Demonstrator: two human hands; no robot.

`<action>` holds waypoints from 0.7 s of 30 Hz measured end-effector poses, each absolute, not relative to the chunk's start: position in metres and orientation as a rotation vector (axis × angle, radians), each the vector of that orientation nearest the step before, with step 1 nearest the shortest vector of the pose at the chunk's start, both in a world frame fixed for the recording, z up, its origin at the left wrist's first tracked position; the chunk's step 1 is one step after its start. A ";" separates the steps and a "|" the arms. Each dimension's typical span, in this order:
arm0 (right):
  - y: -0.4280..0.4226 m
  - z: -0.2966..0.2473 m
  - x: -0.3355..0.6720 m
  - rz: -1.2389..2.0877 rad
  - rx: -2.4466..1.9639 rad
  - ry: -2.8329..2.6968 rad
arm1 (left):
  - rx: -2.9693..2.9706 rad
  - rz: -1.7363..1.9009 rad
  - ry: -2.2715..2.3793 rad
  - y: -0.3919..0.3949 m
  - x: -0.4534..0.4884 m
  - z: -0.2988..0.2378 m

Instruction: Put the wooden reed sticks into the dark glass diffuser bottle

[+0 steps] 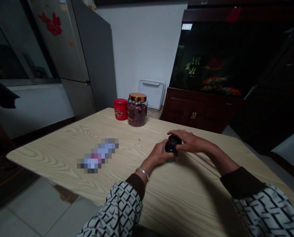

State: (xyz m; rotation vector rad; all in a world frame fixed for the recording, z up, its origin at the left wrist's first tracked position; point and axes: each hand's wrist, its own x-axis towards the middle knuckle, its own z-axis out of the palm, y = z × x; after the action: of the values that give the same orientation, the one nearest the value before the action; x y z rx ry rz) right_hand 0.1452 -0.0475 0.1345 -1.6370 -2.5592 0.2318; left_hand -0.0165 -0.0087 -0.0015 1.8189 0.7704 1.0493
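Note:
A small black, rounded object (174, 141), like a jar with a dark lid, stands over the right half of the table between my two hands. My left hand (159, 152) is wrapped around its lower part from the left. From the right, my right hand (190, 141) grips its top with curved fingers. Most of the lower part is hidden behind my left fingers. Several thin brown sticks (206, 160) lie on the table under my right forearm, partly covered by it.
A wood-grain table (127, 174) spans the view. Toward its back stand a red canister (120, 109) and a clear jar (137, 113) of dark dried pieces with a copper-coloured lid. A pixelated flat item (97, 156) lies left. Behind are a fridge (97, 56) and a fish tank (211, 56).

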 end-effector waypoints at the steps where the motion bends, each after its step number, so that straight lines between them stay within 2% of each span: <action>1: -0.048 0.135 0.145 0.265 -1.558 -2.576 | 1.816 1.052 0.766 -0.009 -0.016 -0.002; 3: -0.050 0.135 0.145 0.257 -1.564 -2.537 | 1.818 1.048 0.756 -0.008 -0.017 -0.002; 7: -0.048 0.132 0.141 0.109 -1.843 -2.429 | 1.826 1.021 0.764 -0.009 -0.017 -0.002; 9: -0.044 0.133 0.142 0.129 -1.781 -2.461 | 1.817 1.017 0.778 -0.009 -0.018 -0.002; 12: -0.039 0.141 0.151 0.427 -1.409 -2.440 | 1.834 1.019 0.773 -0.009 -0.019 -0.001; 15: -0.043 0.148 0.168 0.797 -1.189 -2.136 | 1.857 1.011 0.757 -0.009 -0.021 0.001; 18: -0.061 0.132 0.185 0.889 -1.237 -1.785 | 1.830 1.013 0.748 -0.009 -0.021 0.001; 21: -0.088 0.091 0.197 0.888 -1.306 -1.678 | 1.813 1.014 0.735 -0.009 -0.021 -0.001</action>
State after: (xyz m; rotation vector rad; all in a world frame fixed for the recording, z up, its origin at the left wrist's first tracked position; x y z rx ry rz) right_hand 0.1972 -0.0885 0.0909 -1.3056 -1.6777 0.8884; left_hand -0.0206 -0.0090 -0.0008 1.8127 0.7353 1.0143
